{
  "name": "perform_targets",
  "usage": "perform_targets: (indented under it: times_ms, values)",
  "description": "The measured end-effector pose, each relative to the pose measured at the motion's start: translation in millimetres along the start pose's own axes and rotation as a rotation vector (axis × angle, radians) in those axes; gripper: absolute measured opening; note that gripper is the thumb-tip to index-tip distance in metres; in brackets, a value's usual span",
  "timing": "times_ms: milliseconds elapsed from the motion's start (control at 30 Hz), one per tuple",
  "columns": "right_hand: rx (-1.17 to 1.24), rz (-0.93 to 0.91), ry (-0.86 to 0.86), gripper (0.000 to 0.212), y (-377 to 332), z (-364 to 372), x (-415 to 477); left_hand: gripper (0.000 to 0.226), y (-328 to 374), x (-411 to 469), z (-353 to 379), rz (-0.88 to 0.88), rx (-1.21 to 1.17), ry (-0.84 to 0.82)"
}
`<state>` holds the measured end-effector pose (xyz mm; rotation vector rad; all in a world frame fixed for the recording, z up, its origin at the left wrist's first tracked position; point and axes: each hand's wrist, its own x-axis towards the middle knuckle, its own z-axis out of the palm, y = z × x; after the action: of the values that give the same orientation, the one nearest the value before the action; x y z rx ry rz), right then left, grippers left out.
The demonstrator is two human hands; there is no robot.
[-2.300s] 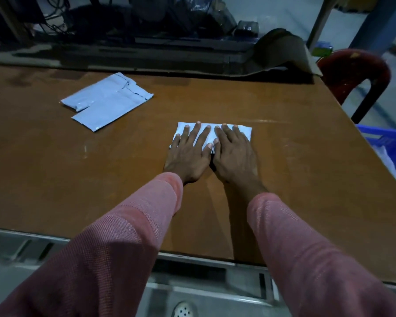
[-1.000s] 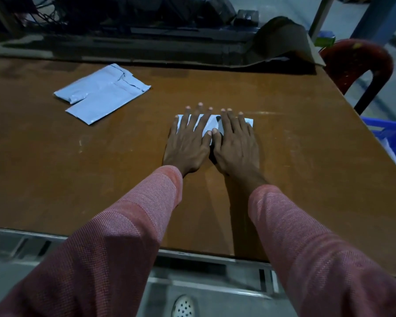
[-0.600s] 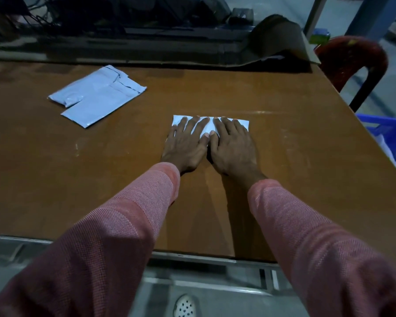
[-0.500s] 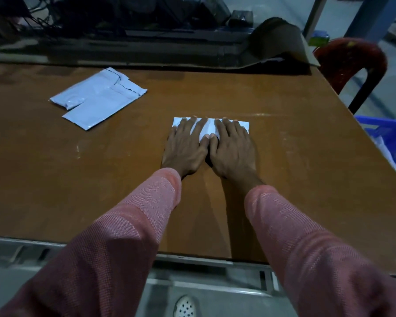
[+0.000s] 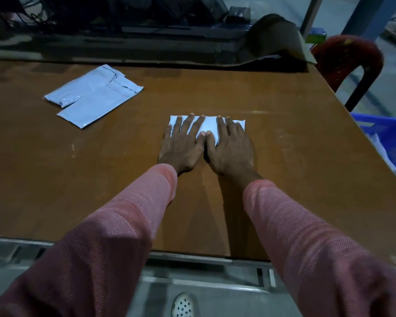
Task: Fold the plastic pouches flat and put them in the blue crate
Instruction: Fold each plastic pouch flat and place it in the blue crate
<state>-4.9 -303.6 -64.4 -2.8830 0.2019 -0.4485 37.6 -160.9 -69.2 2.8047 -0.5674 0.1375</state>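
Slightly drawn back, the left hand (image 5: 181,145) and right hand (image 5: 231,147) lie flat, fingers straight, pressing the folded pouch (image 5: 208,125) onto the table (image 5: 295,175) to set its crease. The blue crate (image 5: 386,131) stands at right.

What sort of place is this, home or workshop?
Probably a packing workshop or warehouse, not a home: a worn worktable, plastic pouches lying on it, a blue crate beside it and a red plastic chair.

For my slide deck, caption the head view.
Left hand and right hand press a folded pouch flat on the table.
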Motion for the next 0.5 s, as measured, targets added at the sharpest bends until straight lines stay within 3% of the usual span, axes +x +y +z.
perform_targets:
  times_ms: [167, 500]
  values:
    - [-0.091, -0.039, 0.122, 0.057, -8.1, -1.7, -7.0, 0.062, 1.6, -4.8, -0.8, 0.049, -0.002, 0.146]
    - [-0.043, -0.04, -0.029, 0.053, -9.2, -1.1, -3.0, 0.057, 2.3, -0.4, -1.8, 0.022, 0.021, -0.044]
